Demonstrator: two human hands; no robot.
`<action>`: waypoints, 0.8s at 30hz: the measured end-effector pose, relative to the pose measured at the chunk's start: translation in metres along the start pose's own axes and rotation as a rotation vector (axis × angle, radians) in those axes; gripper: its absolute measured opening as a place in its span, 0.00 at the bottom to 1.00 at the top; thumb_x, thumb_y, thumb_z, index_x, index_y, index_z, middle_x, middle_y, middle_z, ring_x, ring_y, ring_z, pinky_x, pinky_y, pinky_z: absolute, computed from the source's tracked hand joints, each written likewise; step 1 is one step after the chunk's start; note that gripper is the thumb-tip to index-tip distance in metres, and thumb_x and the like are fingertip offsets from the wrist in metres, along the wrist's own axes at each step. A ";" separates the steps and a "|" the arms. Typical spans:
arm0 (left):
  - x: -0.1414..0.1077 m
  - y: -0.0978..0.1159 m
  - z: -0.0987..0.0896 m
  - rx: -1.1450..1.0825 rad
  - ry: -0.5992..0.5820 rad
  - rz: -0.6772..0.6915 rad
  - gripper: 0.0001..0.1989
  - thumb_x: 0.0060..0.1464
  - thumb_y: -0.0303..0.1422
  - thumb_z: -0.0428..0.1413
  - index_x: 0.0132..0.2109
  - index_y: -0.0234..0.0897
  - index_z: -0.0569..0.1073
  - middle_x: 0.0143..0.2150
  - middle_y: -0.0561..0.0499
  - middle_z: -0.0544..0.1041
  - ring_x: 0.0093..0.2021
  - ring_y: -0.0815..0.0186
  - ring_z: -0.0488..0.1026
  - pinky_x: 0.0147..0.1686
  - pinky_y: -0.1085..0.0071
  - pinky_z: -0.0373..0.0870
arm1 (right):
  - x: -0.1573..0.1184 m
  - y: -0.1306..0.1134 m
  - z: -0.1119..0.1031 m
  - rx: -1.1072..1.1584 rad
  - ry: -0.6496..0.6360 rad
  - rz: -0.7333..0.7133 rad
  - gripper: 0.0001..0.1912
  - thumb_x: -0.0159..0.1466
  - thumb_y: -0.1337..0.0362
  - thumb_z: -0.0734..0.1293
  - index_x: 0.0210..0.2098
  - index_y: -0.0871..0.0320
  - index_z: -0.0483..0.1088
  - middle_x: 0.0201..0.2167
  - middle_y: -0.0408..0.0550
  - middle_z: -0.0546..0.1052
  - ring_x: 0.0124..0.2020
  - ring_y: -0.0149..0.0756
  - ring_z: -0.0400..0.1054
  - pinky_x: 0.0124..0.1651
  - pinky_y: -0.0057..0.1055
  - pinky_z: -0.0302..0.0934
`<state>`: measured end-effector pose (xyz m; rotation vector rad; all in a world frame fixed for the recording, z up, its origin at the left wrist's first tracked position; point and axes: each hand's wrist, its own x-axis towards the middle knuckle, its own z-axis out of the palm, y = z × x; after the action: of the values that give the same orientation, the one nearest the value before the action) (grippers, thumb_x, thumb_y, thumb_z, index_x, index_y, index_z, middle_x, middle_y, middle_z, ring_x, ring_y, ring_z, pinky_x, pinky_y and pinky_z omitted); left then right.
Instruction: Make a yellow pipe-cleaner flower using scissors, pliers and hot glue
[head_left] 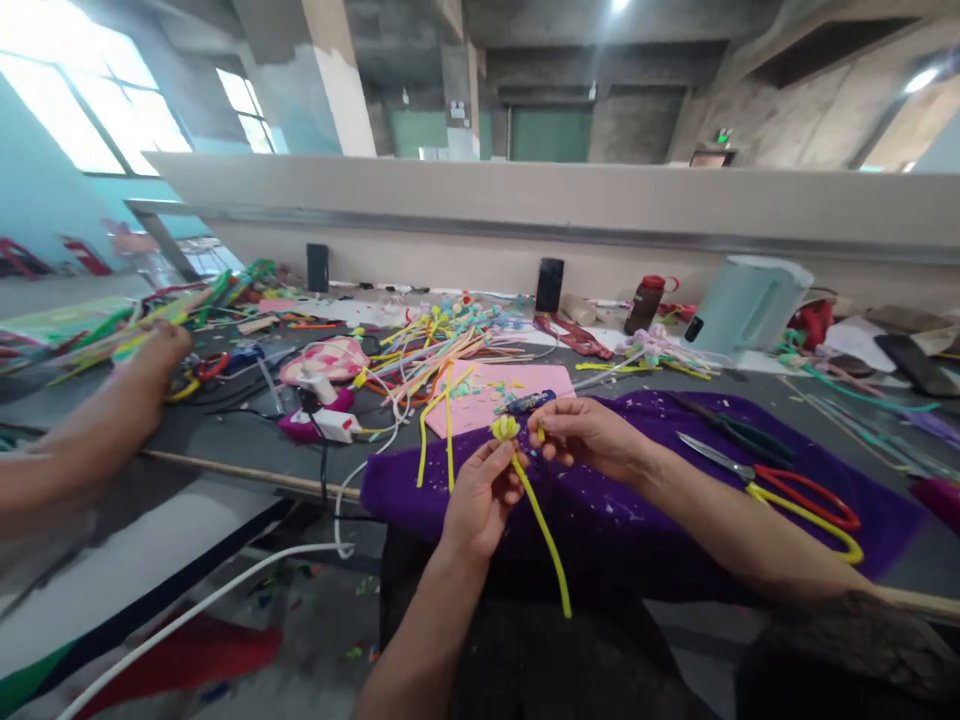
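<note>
Yellow flower (505,427), left hand (482,492) pinching stem (544,528), right hand (585,432) gripping yellow tip (541,433), green sign (723,136) illegible

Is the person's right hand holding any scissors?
No, the right hand pinches a small yellow piece, and the nearby scissors lie on the purple cloth.

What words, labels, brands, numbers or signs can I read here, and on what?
No text here is legible.
Green lit sign at the back: too small to read.
Brown bottle: any markings are too blurred.
Scissors: no lettering I can make out.
</note>
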<state>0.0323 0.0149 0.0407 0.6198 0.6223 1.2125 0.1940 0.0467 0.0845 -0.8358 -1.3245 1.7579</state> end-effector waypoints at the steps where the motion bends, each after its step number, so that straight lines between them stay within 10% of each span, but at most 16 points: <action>1: 0.002 -0.003 0.002 0.008 -0.005 -0.005 0.09 0.45 0.32 0.60 0.33 0.31 0.70 0.24 0.54 0.71 0.19 0.80 0.62 0.14 0.85 0.54 | 0.000 0.001 -0.005 0.009 0.017 -0.008 0.07 0.55 0.63 0.68 0.32 0.62 0.71 0.26 0.44 0.74 0.21 0.24 0.67 0.17 0.17 0.55; 24: 0.017 -0.024 -0.006 0.077 0.033 -0.060 0.11 0.38 0.29 0.64 0.30 0.32 0.70 0.25 0.53 0.74 0.18 0.79 0.66 0.14 0.85 0.59 | -0.012 0.037 -0.014 -0.533 0.142 -0.422 0.03 0.56 0.69 0.66 0.31 0.61 0.70 0.25 0.42 0.72 0.25 0.27 0.65 0.28 0.24 0.60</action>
<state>0.0474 0.0259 0.0177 0.6423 0.7130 1.1484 0.2052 0.0366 0.0463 -0.8614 -1.7522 1.0142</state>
